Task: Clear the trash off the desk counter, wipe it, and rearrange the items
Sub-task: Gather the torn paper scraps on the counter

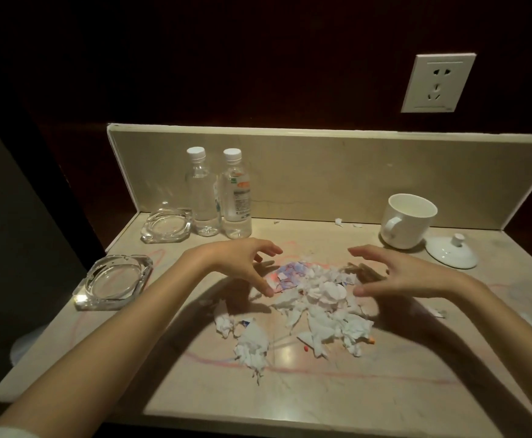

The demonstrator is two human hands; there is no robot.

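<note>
Beige stone tabletop point(369, 390), pink scribbles across it: torn tissue pile point(318, 305) centre, two glass ashtrays point(113, 282) left, two water bottles point(236, 194) behind, mug point(407, 221) and lid point(451, 252) right.

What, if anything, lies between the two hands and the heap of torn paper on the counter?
Nothing visible. The left hand and right hand hover open on either side of the paper heap, with only bare counter between. Bottles, ashtrays and cup stand further off.

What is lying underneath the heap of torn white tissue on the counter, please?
A printed paper with blue and red pattern pokes out at the back-left of the tissue heap; the heap covers the rest of it. Red scribble marks cross the counter nearby.
</note>
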